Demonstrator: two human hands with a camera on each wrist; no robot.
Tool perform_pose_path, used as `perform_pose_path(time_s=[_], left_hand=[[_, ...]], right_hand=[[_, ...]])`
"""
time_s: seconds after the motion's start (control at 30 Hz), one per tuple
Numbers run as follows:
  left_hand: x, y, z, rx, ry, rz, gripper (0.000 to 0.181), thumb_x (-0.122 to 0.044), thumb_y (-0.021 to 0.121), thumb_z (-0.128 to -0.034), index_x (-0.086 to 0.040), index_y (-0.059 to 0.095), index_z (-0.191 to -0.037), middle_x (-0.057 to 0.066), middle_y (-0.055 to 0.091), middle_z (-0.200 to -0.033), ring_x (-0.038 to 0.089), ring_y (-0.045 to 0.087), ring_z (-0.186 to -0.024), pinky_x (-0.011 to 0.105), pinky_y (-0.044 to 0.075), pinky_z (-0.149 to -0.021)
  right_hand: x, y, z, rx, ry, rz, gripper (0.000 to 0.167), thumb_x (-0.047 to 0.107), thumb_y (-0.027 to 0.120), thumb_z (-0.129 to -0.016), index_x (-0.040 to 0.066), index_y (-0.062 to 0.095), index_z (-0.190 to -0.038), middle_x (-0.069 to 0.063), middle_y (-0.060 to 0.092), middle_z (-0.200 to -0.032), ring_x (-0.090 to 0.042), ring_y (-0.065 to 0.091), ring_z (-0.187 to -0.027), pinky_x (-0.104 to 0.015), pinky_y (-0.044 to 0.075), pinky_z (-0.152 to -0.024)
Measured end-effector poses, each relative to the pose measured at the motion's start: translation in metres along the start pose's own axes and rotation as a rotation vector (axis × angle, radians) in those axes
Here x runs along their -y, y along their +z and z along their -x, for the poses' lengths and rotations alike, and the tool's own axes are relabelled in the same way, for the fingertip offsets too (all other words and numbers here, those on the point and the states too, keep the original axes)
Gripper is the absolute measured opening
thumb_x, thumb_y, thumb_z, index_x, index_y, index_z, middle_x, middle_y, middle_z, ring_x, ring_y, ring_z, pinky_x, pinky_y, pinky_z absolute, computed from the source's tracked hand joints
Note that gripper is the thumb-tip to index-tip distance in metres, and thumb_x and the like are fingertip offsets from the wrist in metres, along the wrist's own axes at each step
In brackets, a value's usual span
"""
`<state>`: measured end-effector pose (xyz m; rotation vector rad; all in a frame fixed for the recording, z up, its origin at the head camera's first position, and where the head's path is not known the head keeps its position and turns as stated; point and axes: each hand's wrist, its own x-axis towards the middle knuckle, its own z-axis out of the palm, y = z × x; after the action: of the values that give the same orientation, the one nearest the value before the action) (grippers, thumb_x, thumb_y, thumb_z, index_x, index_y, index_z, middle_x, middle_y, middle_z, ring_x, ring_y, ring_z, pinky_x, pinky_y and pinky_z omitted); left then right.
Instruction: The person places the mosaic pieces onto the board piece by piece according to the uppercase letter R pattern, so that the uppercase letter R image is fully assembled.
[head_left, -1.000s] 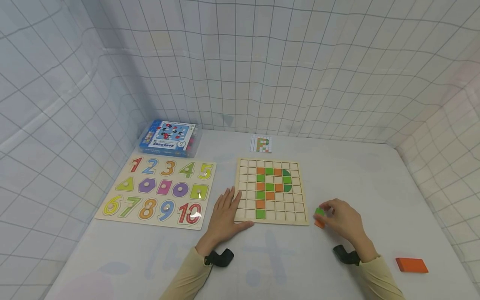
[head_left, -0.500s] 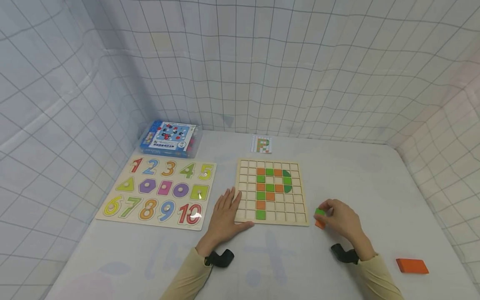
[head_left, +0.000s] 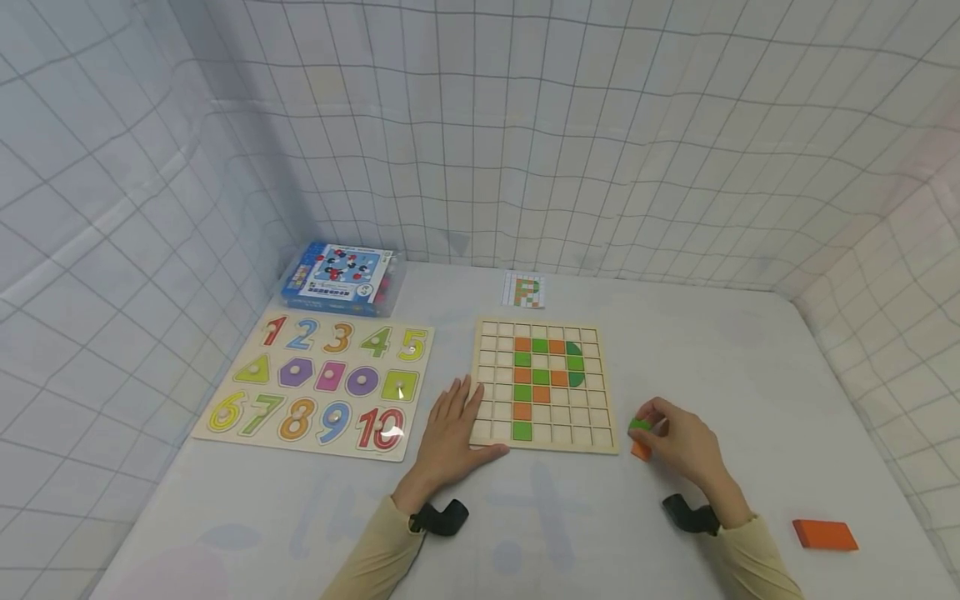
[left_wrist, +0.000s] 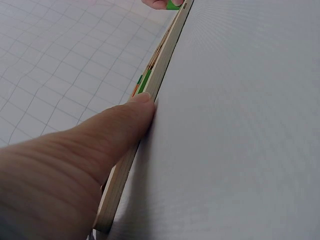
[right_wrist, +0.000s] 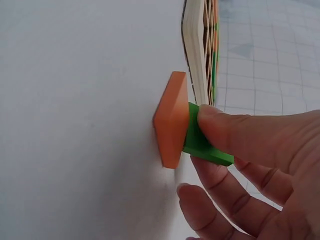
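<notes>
A square wooden grid board (head_left: 581,436) lies flat, with orange and green tiles (head_left: 522,393) set in a P-like pattern. My left hand (head_left: 448,442) rests on its front left corner, fingers spread. In the left wrist view the thumb (left_wrist: 120,120) lies against the board's edge. To the right of the board, my right hand (head_left: 688,444) pinches a green block (right_wrist: 197,135) between thumb and fingers. An orange block (right_wrist: 172,117) sits right against the green one; whether the fingers touch it I cannot tell.
A number-and-shape peg puzzle (head_left: 315,400) lies left of the board. Behind it stands a blue box (head_left: 341,279). A small pattern card (head_left: 524,290) lies beyond the board. One long orange block (head_left: 825,535) is at the front right. Grid-patterned cloth walls surround the table.
The green block tilts slightly in my right hand, and a little more of the orange block shows below it. My left hand stays in place on the board.
</notes>
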<state>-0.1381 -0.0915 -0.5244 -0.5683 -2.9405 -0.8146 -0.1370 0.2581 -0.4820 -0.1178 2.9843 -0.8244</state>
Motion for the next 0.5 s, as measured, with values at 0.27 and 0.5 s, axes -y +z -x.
perform_pose_path(time_s=[0.27, 0.5], left_hand=[[0.000, -0.001, 0.001, 0.008, -0.008, 0.012, 0.097, -0.056, 0.067, -0.0791, -0.002, 0.027, -0.148, 0.018, 0.015, -0.155, 0.029, 0.004, -0.143, 0.042, 0.003, -0.114], [0.000, 0.000, 0.000, 0.000, -0.001, 0.010, 0.097, -0.056, 0.067, -0.0792, -0.001, 0.028, -0.148, 0.018, 0.016, -0.155, 0.029, 0.005, -0.143, 0.042, 0.003, -0.113]], right_hand=[[0.010, 0.003, -0.006, -0.050, -0.043, -0.006, 0.022, 0.024, 0.078, -0.079, 0.014, 0.059, -0.085, 0.005, 0.059, -0.074, -0.013, 0.048, -0.060, -0.027, 0.036, -0.048], [0.028, 0.011, -0.016, -0.077, -0.148, -0.039, 0.023, 0.028, 0.078, -0.079, 0.017, 0.058, -0.083, 0.009, 0.057, -0.072, -0.010, 0.046, -0.056, -0.026, 0.033, -0.043]])
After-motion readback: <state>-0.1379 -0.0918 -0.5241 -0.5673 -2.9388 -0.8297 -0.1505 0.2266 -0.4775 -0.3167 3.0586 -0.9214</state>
